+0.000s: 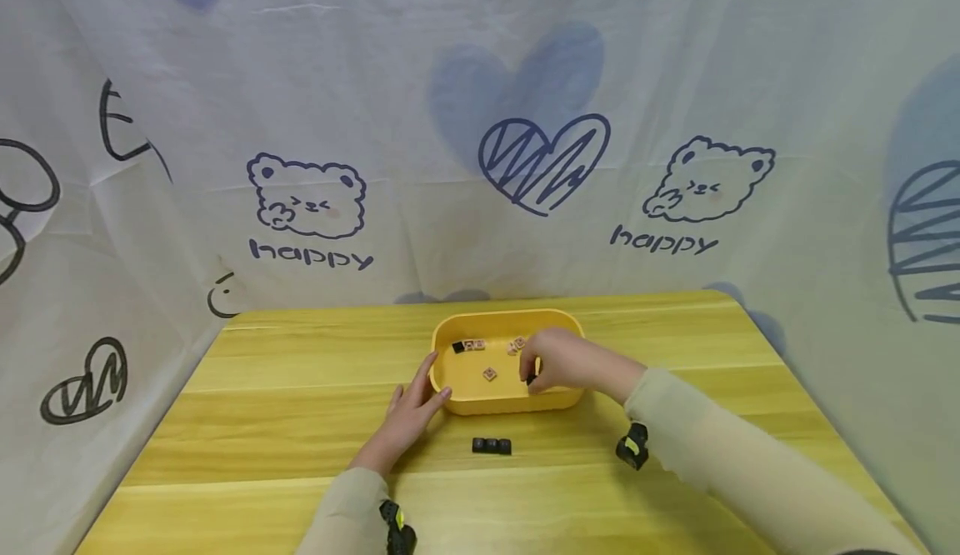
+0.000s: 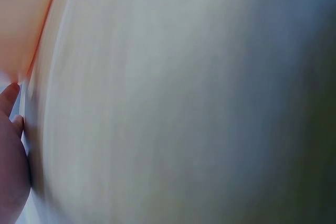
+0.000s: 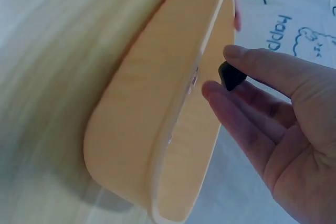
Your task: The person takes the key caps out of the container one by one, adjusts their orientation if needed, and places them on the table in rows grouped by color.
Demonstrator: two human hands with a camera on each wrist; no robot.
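Observation:
A yellow plastic tray (image 1: 510, 406) sits on the table with small pieces inside. My right hand (image 1: 558, 362) is over its right part, pinching a small black keycap (image 3: 231, 76) between thumb and fingertips. My left hand (image 1: 407, 417) rests against the tray's left front corner, fingers mostly straight, thumb at the front rim. In the left wrist view a fingertip (image 2: 11, 92) touches the tray's outer wall. Inside lie a black piece (image 1: 458, 347) and several pinkish pieces, one of them a lone pinkish piece (image 1: 490, 374) near the middle. My right hand partly hides the tray's right side.
A row of three black keycaps (image 1: 492, 446) lies on the wooden table (image 1: 300, 397) in front of the tray. A printed white cloth (image 1: 420, 238) hangs behind the table and along its sides. Each wrist carries a small black camera (image 1: 632, 447).

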